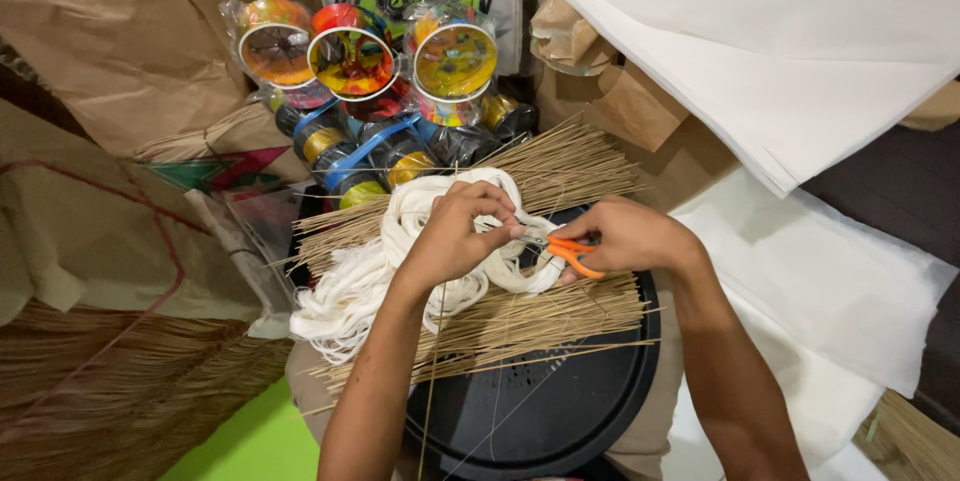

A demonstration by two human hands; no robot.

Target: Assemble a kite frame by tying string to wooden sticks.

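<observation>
- White cord (375,276), a thick loose bundle, lies across thin sticks (560,316) on a round black tray (560,406).
- Left hand (455,231) pinches a strand of it, fingers closed.
- Right hand (625,236) grips small orange scissors (570,253) just beside those fingers.

The scissors (572,254) show only their orange handles; the blades are hidden behind the left hand (455,231). The black tray (560,401) is cut off at the near edge, its far part covered by sticks (540,316). The white paper (800,31) runs off the far right.
</observation>
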